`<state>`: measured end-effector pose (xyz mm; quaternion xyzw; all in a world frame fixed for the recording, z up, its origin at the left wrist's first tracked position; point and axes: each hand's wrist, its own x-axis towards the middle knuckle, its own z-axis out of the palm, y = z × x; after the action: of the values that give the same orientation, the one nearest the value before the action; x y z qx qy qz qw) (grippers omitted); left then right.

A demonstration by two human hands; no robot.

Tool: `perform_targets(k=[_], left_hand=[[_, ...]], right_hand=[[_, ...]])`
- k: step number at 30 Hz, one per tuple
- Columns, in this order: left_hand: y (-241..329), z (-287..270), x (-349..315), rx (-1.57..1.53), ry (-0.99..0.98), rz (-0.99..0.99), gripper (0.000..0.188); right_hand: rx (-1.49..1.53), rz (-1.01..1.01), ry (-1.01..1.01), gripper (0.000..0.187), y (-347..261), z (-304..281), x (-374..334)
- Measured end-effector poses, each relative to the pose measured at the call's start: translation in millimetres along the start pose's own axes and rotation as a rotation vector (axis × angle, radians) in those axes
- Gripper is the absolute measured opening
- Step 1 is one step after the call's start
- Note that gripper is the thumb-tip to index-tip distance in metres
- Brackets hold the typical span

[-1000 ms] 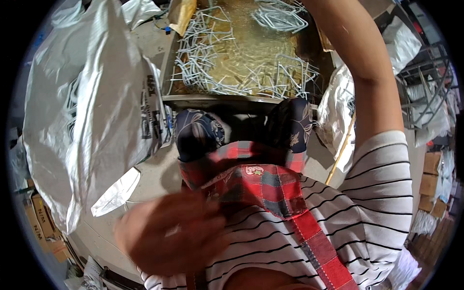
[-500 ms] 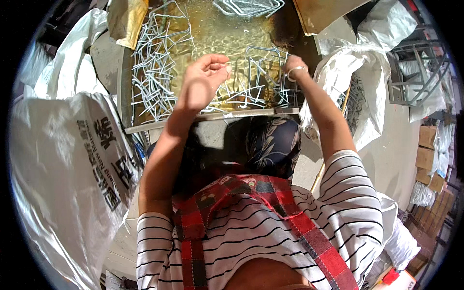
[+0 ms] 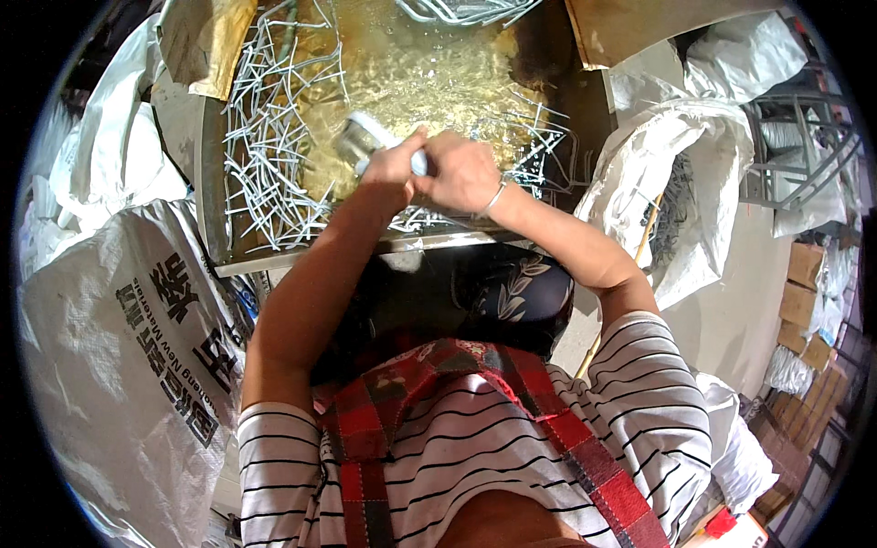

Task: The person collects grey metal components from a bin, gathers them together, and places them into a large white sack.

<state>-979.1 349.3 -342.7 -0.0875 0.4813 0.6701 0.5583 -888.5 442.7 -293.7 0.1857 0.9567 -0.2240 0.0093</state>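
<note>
My hands meet over a shallow metal tub of water. My left hand (image 3: 391,173) is closed around the near end of a pale, bent bundle (image 3: 364,132), which looks like metal rods but is blurred. My right hand (image 3: 464,172) presses against my left, fingers curled at the same bundle's end, where a pale bluish tip shows between them. Loose grey metal rods (image 3: 265,155) lie in a tangled heap along the tub's left side. More rods (image 3: 541,146) lie in the water at the right. Bent rod loops (image 3: 470,9) sit at the far edge.
The tub's front rim (image 3: 320,258) runs just before my lap. A large white woven sack (image 3: 119,365) stands at the left. An open white sack (image 3: 681,201) at the right holds dark metal pieces. Cardboard boxes (image 3: 804,283) and a metal frame (image 3: 808,155) are farther right.
My right hand has moved left to join my left hand. The bent metal loops that stood upright beside it have left that spot. The pale bundle now shows at my hands.
</note>
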Motion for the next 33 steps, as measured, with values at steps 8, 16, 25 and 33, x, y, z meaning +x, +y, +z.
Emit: perform_targets(k=[8, 16, 25, 33], left_hand=[[45, -3, -39, 0.317, 0.132, 0.599, 0.034], [55, 5, -38, 0.356, 0.291, 0.509, 0.021], [20, 13, -2, 0.265, 0.117, 0.43, 0.027], [59, -21, -23, 0.098, 0.164, 0.494, 0.018]], right_hand=[[-0.44, 0.047, -0.073, 0.012, 164, 21, 67], [-0.627, -0.013, -0.402, 0.018, 147, 9, 79], [-0.072, 0.077, -0.148, 0.043, 7, -46, 98], [0.147, 0.093, 0.117, 0.052, -8, -45, 143]])
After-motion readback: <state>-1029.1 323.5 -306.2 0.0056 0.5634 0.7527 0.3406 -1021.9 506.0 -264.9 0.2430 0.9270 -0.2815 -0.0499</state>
